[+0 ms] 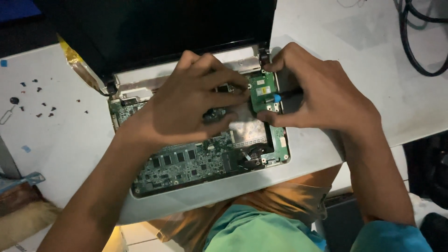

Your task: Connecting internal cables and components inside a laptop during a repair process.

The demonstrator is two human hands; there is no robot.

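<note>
Left hand (pixel 186 107) fingers spread flat on the laptop motherboard (pixel 186 163); right hand (pixel 322 93) fingers pinch a blue-tipped tool (pixel 280 96)

My hands work over a dark green motherboard (pixel 196 163) studded with black chips, set in a pale grey laptop shell (pixel 186 200). The small card (pixel 262 91) is brighter green; the tool tip (pixel 277 98) is blue. Black screws (pixel 39 100) dot the white table (pixel 60 140). My shorts (pixel 280 196) are orange, my shirt (pixel 261 231) teal.
</note>
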